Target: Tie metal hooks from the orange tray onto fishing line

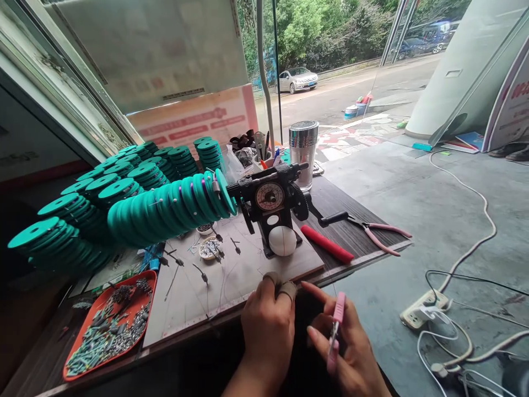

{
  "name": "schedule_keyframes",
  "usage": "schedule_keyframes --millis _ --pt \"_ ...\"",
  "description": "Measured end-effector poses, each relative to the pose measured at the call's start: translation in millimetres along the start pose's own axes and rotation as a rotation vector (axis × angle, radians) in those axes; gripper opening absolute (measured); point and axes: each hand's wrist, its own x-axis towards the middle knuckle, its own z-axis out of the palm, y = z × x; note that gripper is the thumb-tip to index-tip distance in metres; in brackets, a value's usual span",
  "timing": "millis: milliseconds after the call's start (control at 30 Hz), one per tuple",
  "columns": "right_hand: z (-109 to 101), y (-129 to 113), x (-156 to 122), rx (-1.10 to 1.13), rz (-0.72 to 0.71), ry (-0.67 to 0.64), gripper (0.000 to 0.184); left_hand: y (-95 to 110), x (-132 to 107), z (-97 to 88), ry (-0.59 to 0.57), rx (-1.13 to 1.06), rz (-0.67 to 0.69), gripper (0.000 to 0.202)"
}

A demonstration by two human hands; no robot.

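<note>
My left hand [268,317] is closed at the front edge of a pale board [182,309], with tan covers on two of its fingers. Its fingertips face away from me, so whatever they pinch is hidden. Just to the right, my right hand [355,347] grips small pink-handled scissors [339,309] across the palm, its index finger reaching toward my left hand. Behind them stands a black hand-cranked winder [270,196] with a dial, carrying a row of green spools [169,207]. A white ball [282,241] sits against its base. Fine lines with dark weights [202,273] lie on the board.
At left, an orange tray [152,286] holds small metal and green parts. Stacked green spools [74,209] stand behind it. Pink-handled pliers [384,231], a red bar [326,244] and a tumbler [303,154] are to the right. A power strip [424,309] with cables lies on the floor.
</note>
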Motion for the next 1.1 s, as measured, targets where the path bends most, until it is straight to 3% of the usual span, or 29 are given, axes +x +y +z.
schedule_keyframes --millis 167,333,467,667,800,967,1100 --pt "11 11 0 -0.134 -0.096 -0.073 0.044 -1 2 1.2 -0.006 0.009 0.016 0.015" --pt "13 29 -2 -0.623 -0.488 -0.045 0.049 -8 -1 4.5 -0.007 0.025 0.030 0.013" --pt "10 30 1 -0.826 -0.669 -0.070 0.041 -13 -5 8.1 0.016 -0.022 0.043 0.014" --pt "10 24 4 -0.952 -0.654 -0.023 0.020 -13 -5 13.2 0.042 -0.064 0.032 0.020" --pt "11 23 4 -0.957 -0.649 -0.017 0.021 -13 -5 13.3 0.018 -0.059 0.034 0.020" --pt "11 23 4 -0.919 -0.638 -0.024 0.018 -17 -8 13.6 0.067 -0.120 0.021 0.020" --pt "9 27 3 -0.837 -0.613 -0.030 0.023 -18 -7 6.8 0.015 -0.208 0.006 0.020"
